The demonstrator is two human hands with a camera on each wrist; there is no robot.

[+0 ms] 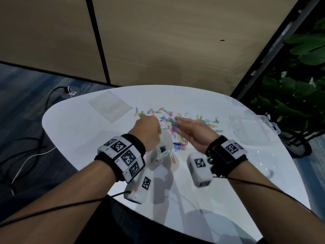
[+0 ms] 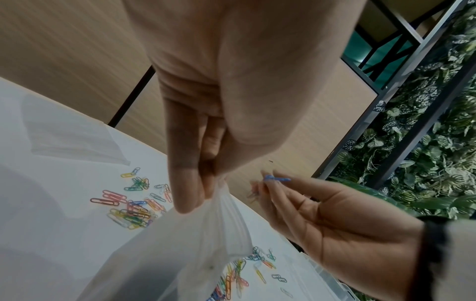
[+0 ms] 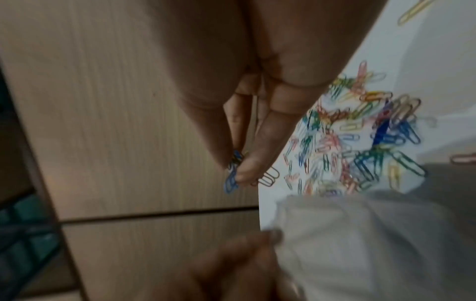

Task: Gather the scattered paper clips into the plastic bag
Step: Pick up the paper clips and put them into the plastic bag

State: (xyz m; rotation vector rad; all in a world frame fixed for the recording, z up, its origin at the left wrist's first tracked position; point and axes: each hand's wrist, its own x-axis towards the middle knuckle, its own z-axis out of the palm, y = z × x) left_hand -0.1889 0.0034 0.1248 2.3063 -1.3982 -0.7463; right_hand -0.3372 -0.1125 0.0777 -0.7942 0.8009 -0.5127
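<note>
1. Left hand (image 1: pixel 146 132) up over the middle of the white rounded tabletop (image 1: pixel 73 138), fingers pinched tight on the gathered top of a thin translucent plastic bag (image 1: pixel 161 152) that hangs below it; a few clips show dimly through the film, colours hard to make out.
2. Right hand (image 1: pixel 192 132) just beside it, fingertips pinching a small bunch of coloured wire paper clips (image 2: pixel 275 179), a blue one clearest; how many it holds, I cannot tell.
3. Scattered multicoloured paper clips (image 1: pixel 168 118) spread across the tabletop's middle toward the far edge, partly hidden behind both hands.
4. Flat clear plastic bags (image 1: pixel 110 106) lie near the far left edge.
5. Clear plastic box (image 1: pixel 253 127) at the right edge, faint against the white.
6. Behind: tan wood-grain wall panels (image 1: pixel 158 41), green leafy plants (image 1: pixel 302 81) on the right, blue-grey floor (image 1: pixel 26 88) with cables on the left.
</note>
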